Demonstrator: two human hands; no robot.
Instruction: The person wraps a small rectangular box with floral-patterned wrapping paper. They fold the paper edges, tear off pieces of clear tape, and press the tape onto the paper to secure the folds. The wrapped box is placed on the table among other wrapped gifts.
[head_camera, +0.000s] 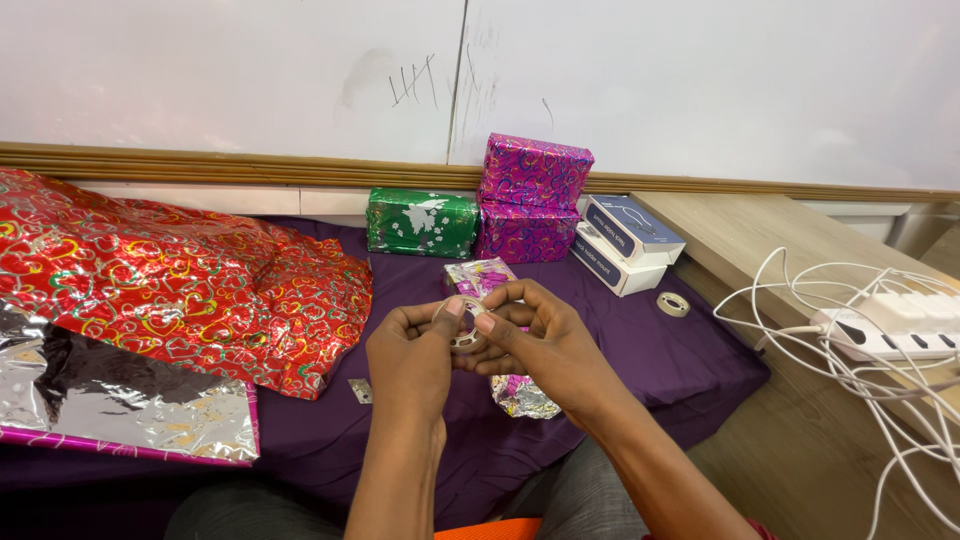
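Left hand (412, 352) and right hand (535, 335) meet at frame centre, both pinching a small clear roll of sticky tape (465, 325) between thumbs and fingertips, above the purple cloth-covered worktop (640, 350). At five o'clock below it lies a crumpled purple-and-silver foil wrap (524, 398); at nine o'clock sprawls a red heart-patterned foil sheet (190, 285).

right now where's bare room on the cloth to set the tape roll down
Bare purple cloth lies right of both hands, between the white boxes and the cloth's front edge, near the spare tape roll. The left is crowded by red wrapping paper and silver foil.
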